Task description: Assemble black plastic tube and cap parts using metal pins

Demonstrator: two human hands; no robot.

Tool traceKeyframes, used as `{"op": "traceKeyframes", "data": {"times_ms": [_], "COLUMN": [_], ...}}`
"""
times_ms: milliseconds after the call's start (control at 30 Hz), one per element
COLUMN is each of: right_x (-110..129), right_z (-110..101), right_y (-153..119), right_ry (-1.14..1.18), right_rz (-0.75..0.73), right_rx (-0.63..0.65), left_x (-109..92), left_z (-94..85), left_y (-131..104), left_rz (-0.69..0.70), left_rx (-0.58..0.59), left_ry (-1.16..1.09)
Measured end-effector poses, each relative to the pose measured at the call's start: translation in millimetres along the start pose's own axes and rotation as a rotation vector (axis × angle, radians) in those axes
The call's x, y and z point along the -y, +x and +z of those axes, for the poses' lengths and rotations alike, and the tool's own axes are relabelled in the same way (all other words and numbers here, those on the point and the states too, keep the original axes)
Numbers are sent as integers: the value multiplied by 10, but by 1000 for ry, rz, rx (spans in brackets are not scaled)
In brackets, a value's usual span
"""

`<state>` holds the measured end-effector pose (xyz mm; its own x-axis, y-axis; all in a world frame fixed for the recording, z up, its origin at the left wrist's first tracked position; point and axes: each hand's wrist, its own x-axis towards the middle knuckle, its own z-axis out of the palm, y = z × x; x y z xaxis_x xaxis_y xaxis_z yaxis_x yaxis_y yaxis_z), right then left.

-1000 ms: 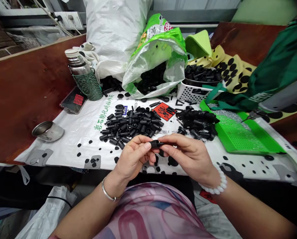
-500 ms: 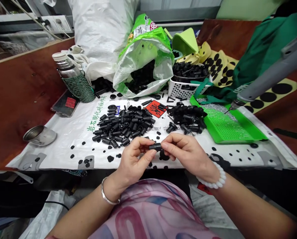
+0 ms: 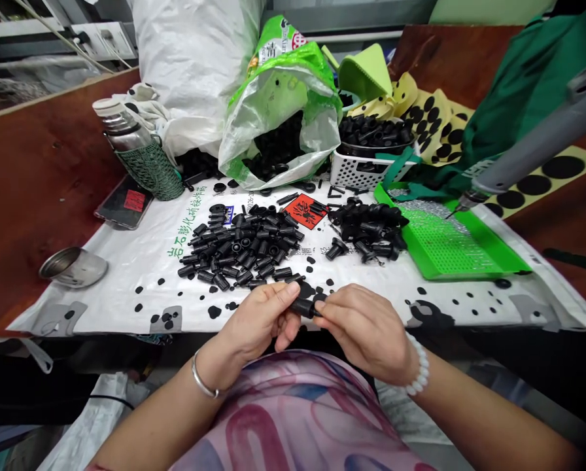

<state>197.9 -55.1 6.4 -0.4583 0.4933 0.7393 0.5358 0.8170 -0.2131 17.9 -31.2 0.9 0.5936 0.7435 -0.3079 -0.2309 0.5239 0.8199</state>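
Note:
In front of my body, my left hand (image 3: 261, 318) pinches a small black cylindrical part (image 3: 303, 307) between thumb and fingers. My right hand (image 3: 366, 329) has its fingertips closed on the narrow right end of that same part; whether this end is a separate piece I cannot make out. Just beyond my left hand lies a pile of similar black cylindrical parts (image 3: 246, 247) on the white printed sheet (image 3: 126, 258). Behind my right hand is a second heap of black flanged parts (image 3: 369, 230).
A green tray (image 3: 462, 252) with small shiny pieces is at the right, below a grey power screwdriver (image 3: 533, 134). At the back stand an open green-white bag (image 3: 231, 140) and a white basket (image 3: 354, 171). To the left are a metal cup (image 3: 80, 273), flask (image 3: 148, 167) and phone (image 3: 111, 208).
Both hands have come slightly lower and nearer my body. The black part has tilted, its right end now lower, and my right fingers have shifted to that narrow end.

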Motion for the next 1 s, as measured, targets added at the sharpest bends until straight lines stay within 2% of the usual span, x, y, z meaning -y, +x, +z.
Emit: {"op": "traceKeyframes", "data": {"times_ms": [100, 167, 367, 633, 733, 800, 900, 1000], "right_x": [-8, 5, 86, 140, 165, 181, 199, 212], "right_z": [-1, -5, 25, 138, 165, 183, 204, 198], "right_y": [-36, -37, -20, -162, -195, -209, -216, -197], "right_ry": [-101, -129, -73, 95, 186, 266, 412, 562], "right_rz": [-115, -107, 99, 318, 409, 505, 716, 906], "right_rx": [40, 56, -38, -164, -183, -164, -154, -132], "left_x": [-1, -3, 47, 174, 181, 196, 226, 233], "left_z": [-7, -1, 45, 64, 55, 40, -1, -39], "left_y": [7, 10, 9, 37, 17, 1, 1, 30], "left_rz": [-110, -110, 63, 271, 331, 401, 605, 873], "left_rx": [13, 9, -51, 13, 6, -43, -103, -56], "left_ry": [-29, -19, 39, -15, 99, 242, 566, 843]}}
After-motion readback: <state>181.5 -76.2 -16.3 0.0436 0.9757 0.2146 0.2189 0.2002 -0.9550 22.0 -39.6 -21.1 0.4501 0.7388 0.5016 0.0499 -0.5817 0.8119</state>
